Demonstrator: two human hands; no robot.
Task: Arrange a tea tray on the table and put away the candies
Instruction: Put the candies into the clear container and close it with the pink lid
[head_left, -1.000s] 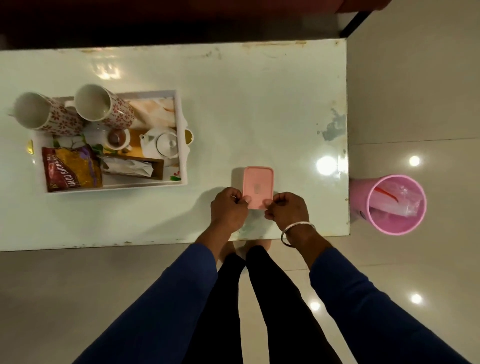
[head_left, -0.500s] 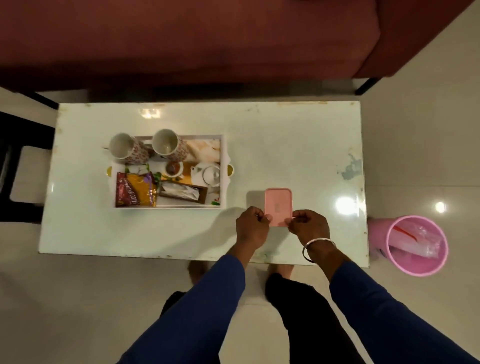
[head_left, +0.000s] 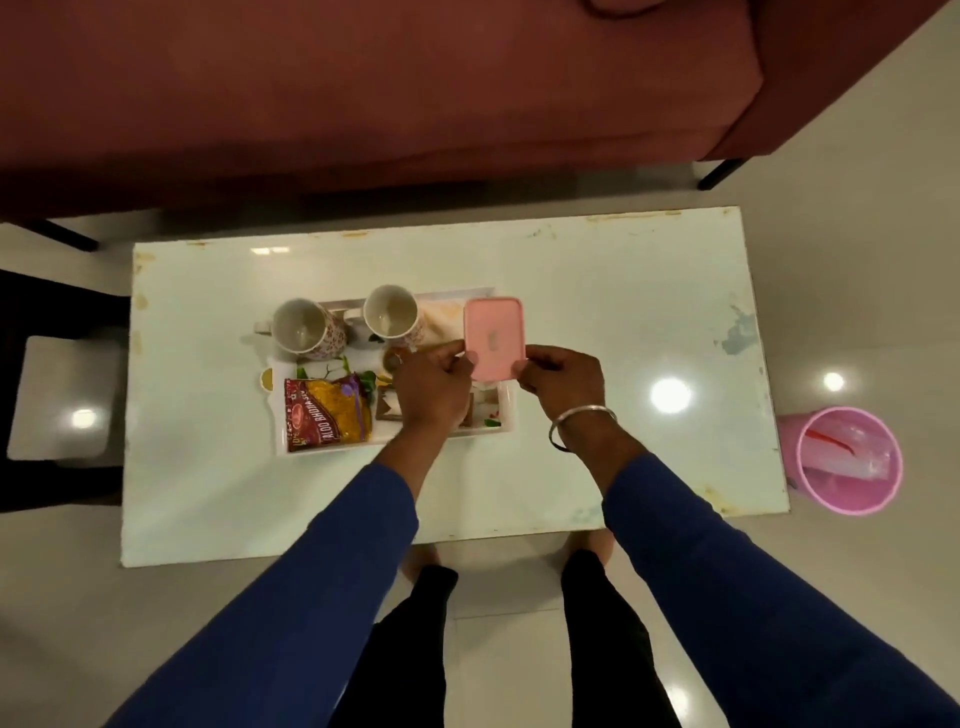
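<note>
A pink lidded box (head_left: 493, 335) is held up over the right end of the white tray (head_left: 508, 415). My left hand (head_left: 431, 387) grips its near left corner and my right hand (head_left: 563, 376) grips its near right corner. The tray rests on the white table (head_left: 597, 291). It carries two flowered mugs (head_left: 306, 327) (head_left: 392, 314) and a red and yellow snack packet (head_left: 327, 408). My left hand and the box hide the teapot and the other small items on the tray.
A pink bin (head_left: 847, 460) with plastic wrappers stands on the floor right of the table. A dark red sofa (head_left: 363, 88) runs along the table's far side. A dark stool (head_left: 52, 395) stands at the left. My legs are at the table's near edge.
Both hands lifted the pink box off the table's right-hand part and carried it left, over the tray's right end. The camera rose, widening the view.
</note>
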